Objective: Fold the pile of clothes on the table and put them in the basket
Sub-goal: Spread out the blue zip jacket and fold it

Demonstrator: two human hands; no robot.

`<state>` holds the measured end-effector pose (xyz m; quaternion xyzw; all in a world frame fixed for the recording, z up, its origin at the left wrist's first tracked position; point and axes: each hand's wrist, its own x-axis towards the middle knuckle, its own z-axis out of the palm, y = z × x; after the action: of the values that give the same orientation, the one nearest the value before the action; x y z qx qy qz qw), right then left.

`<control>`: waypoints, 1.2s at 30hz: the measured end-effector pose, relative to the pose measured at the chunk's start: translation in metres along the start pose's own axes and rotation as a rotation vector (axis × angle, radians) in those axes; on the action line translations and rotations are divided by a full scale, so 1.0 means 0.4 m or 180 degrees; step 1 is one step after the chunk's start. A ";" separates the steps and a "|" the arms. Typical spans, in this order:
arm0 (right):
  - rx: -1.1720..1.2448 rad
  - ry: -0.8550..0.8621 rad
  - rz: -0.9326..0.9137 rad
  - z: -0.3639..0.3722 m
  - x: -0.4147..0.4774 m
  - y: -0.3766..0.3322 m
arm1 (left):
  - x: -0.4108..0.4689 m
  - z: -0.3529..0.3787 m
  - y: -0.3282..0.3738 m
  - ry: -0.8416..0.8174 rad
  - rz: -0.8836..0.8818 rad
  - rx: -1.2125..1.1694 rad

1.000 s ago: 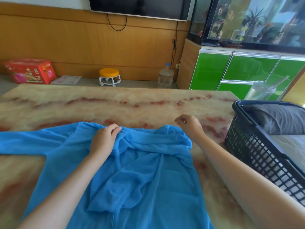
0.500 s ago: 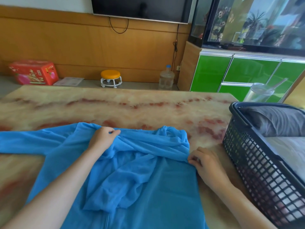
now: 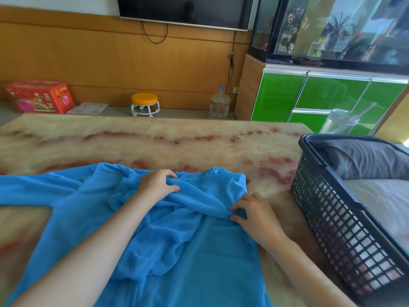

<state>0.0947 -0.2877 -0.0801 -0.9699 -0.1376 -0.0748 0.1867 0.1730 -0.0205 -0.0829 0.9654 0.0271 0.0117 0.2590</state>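
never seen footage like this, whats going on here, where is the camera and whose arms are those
There is no machine here. A person wears a wide-angle camera on the head, so the single picture looks forward and down along their own two bare arms. On the marble-patterned table lies a blue garment, spread out and rumpled towards its far edge. The left hand grips a bunched fold there, and the right hand pinches the cloth at the garment's right side. At the right is a dark plastic basket with a grey cloth and a pale cloth in it. A clear cup with a straw shows beyond the basket.
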 end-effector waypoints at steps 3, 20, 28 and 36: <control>-0.0217 0.0198 0.0150 0.009 -0.006 0.003 | 0.005 0.008 -0.007 0.0356 0.0079 -0.0390; 0.0395 -0.0053 -0.0440 0.119 0.111 -0.280 | -0.171 -0.172 -0.276 -0.0473 0.0602 -0.0141; 0.0599 0.0159 -0.0225 0.141 0.126 -0.285 | -0.115 -0.192 -0.278 0.0980 0.0251 -0.0915; 0.1062 -0.0788 -0.0624 0.143 0.117 -0.286 | -0.056 -0.245 -0.336 0.0737 -0.1100 -0.1724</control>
<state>0.1106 -0.1526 -0.0842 -0.9093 -0.2635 0.0508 0.3179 0.1410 0.1434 -0.0655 0.8350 0.2153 0.0840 0.4993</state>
